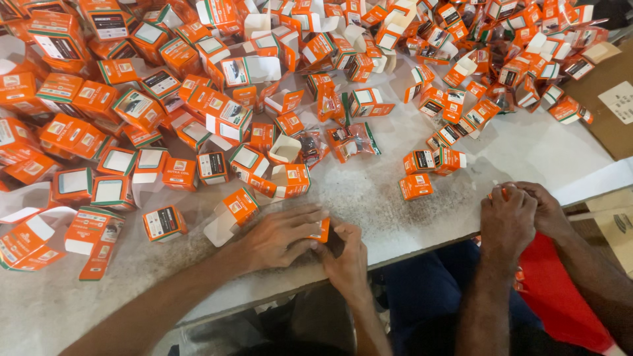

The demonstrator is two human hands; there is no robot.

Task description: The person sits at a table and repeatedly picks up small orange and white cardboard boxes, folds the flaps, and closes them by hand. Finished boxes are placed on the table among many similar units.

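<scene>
My left hand lies flat on the grey worktop near its front edge, fingertips on a small orange carton. My right hand comes up from below and pinches the same carton, with something dark pressed between thumb and box. Both hands meet at the carton. An open orange-and-white carton lies just to the left of my left hand.
Heaps of small orange cartons, many with open flaps, cover the left and back of the worktop. Loose ones lie mid-table. A co-worker's two hands work on a small orange piece at the right edge. A brown cardboard box stands at the right.
</scene>
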